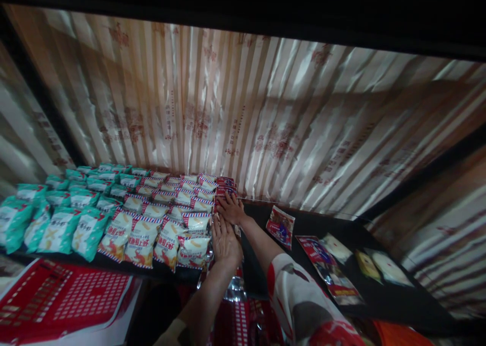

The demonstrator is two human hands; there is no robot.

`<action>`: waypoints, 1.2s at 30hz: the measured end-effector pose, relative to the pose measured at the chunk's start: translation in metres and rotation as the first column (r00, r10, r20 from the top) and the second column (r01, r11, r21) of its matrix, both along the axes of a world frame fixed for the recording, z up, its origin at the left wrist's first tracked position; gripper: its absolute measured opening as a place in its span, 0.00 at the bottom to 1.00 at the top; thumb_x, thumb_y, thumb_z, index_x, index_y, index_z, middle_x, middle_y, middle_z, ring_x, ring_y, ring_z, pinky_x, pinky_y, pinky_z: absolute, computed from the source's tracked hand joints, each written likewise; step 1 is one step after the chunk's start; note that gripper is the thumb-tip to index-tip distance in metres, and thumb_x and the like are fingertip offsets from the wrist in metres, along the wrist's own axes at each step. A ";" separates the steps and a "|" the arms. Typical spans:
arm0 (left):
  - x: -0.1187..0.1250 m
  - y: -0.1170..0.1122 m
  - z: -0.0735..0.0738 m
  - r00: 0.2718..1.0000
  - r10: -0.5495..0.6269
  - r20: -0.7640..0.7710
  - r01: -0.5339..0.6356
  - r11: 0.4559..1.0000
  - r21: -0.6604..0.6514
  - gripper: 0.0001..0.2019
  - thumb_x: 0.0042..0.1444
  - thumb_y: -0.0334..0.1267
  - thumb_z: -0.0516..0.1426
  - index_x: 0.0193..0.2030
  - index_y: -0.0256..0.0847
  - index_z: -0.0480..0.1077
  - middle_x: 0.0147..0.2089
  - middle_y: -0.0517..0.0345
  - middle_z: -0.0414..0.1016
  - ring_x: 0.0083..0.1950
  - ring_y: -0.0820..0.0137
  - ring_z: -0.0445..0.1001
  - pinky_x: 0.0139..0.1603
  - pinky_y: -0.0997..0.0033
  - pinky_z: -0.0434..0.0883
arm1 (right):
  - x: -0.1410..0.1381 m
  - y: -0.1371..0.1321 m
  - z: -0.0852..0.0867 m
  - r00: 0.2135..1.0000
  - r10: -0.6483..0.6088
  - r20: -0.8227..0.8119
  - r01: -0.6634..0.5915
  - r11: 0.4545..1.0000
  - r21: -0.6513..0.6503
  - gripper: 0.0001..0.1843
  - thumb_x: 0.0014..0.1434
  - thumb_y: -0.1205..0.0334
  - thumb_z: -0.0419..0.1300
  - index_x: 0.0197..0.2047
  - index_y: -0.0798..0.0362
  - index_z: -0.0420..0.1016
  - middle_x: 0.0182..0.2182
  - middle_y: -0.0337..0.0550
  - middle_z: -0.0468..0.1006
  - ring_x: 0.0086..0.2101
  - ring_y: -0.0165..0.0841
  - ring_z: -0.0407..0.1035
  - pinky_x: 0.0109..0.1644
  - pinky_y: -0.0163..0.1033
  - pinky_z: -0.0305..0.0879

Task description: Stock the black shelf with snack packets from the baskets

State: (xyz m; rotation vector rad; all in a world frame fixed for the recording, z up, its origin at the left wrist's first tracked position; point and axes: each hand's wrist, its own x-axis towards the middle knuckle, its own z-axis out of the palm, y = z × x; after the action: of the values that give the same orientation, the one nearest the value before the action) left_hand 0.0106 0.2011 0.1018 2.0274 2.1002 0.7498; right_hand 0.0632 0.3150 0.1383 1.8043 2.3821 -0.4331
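Note:
My left hand [225,240] lies flat, fingers stretched, on a row of red snack packets [225,185] beside white packets with red-blue striped edges [167,224] on a dark shelf [379,295]. My right hand [231,208] rests further back on the same red row, fingers spread, palm down. Neither hand grips anything that I can see. Teal packets [61,219] fill the shelf's left end.
Loose packets lie flat on the shelf to the right: a red-blue one [281,226], a long red one [322,265], pale ones [383,267]. A red perforated basket [64,295] sits low left. A striped foil backing [246,113] rises behind the shelf.

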 end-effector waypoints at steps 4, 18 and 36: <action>0.000 -0.001 0.001 1.000 0.013 0.007 -0.013 1.000 0.021 0.28 0.54 0.34 0.49 0.61 0.22 0.58 0.66 0.35 0.55 0.69 0.53 0.46 0.68 0.53 0.46 | -0.001 -0.003 0.004 1.000 -0.009 -0.009 0.009 1.000 0.014 0.32 0.63 0.41 0.32 0.68 0.38 0.39 0.69 0.38 0.27 0.65 0.43 0.20 0.63 0.55 0.26; 0.002 -0.002 0.001 0.999 0.035 0.026 -0.037 0.996 0.078 0.29 0.52 0.36 0.52 0.61 0.27 0.59 0.66 0.38 0.55 0.69 0.54 0.47 0.67 0.52 0.48 | 0.005 -0.008 0.004 0.996 -0.042 -0.074 0.052 0.989 0.141 0.28 0.65 0.46 0.37 0.66 0.41 0.48 0.68 0.40 0.39 0.66 0.42 0.28 0.64 0.54 0.35; 0.058 -0.065 0.026 0.963 -0.251 0.097 0.248 0.968 0.041 0.27 0.54 0.31 0.48 0.62 0.31 0.59 0.67 0.46 0.55 0.68 0.59 0.51 0.65 0.58 0.57 | 0.105 -0.065 -0.029 0.924 -0.318 -0.210 0.368 0.888 0.275 0.24 0.62 0.65 0.44 0.59 0.54 0.65 0.61 0.45 0.62 0.62 0.35 0.50 0.63 0.40 0.47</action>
State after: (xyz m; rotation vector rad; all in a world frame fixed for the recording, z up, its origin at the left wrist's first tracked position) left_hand 0.0685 0.1359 0.1280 2.1644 1.7457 0.8232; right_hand 0.1678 0.2496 0.1097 2.4413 2.3345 -0.2509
